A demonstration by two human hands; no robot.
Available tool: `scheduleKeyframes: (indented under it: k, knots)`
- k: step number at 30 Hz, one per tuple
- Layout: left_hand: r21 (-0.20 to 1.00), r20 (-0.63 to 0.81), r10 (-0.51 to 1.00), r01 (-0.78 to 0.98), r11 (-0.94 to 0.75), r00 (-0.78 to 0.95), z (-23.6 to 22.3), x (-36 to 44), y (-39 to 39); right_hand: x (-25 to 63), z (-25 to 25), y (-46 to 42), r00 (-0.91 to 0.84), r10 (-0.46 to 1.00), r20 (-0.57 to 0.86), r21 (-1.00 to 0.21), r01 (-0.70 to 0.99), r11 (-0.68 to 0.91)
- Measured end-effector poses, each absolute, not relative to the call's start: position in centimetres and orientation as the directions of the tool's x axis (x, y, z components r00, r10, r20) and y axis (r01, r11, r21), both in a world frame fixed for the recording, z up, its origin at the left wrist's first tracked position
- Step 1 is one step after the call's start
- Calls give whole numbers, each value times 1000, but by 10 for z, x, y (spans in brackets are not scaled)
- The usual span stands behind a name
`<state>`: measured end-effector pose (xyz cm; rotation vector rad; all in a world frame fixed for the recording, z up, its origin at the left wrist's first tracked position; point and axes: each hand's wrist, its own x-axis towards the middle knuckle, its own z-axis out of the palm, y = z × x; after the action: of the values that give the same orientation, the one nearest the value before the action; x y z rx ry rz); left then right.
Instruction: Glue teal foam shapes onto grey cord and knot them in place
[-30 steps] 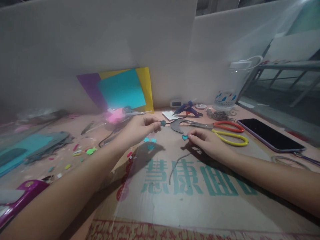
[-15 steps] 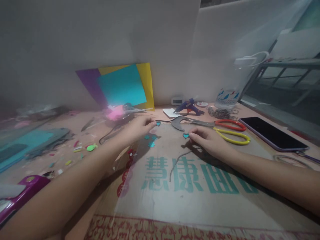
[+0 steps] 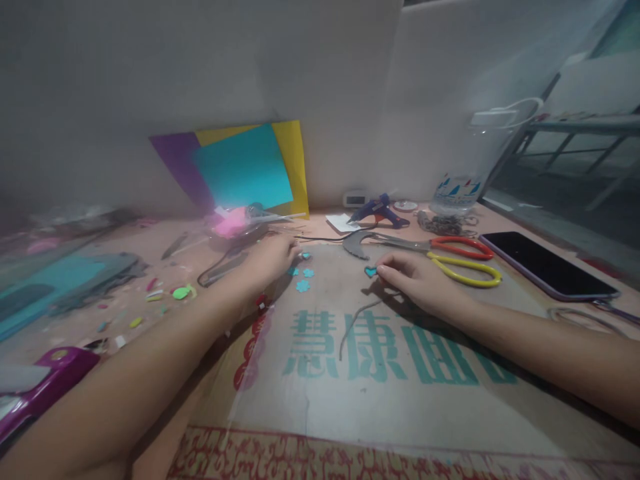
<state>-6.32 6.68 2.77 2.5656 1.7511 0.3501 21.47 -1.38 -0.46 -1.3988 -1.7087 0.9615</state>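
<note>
My left hand is low over the cardboard's far left part, its fingertips pinched at the edge of a small blue piece with a dark rim. Small blue flower-shaped cutouts lie just in front of it. With thumb and forefinger, my right hand grips a small blue heart that has a dark outline. A grey cord lies on the cardboard, running under the right hand. Scissors with red and yellow handles lie behind that hand.
At the back are a blue glue gun, coloured sheets against the wall, and a clear jug. A phone lies at right. Scraps and a purple tool are at left.
My left hand has moved slightly left and toward me, and the small blue piece at its fingertips has shifted with it. My right hand keeps the heart in nearly the same place.
</note>
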Motion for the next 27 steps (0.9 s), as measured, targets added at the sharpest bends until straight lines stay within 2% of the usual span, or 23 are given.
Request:
scheduleKeyframes:
  k: [11, 15, 18, 21, 24, 27]
  knots:
    - [145, 259, 892, 898, -416, 371, 39, -71, 69, 212, 0, -17, -156, 986, 52, -888, 445, 118]
    - [250, 276, 865, 838, -485, 418, 43, -57, 54, 213, 2, -17, -158, 984, 79, -873, 466, 145]
    - [306, 345, 797, 743, -595, 496, 42, -40, 30, 213, 2, -18, -172, 980, 100, -872, 459, 169]
    - [429, 403, 759, 628, -650, 511, 36, -21, 4, 212, 4, -19, -182, 977, 110, -865, 466, 185]
    - [573, 405, 782, 535, -620, 473, 24, -9, -11, 211, 8, -22, -194, 975, 110, -839, 508, 195]
    - [648, 370, 803, 489, -584, 467, 11, -5, -10, 208, 11, -24, -219, 967, 131, -802, 550, 233]
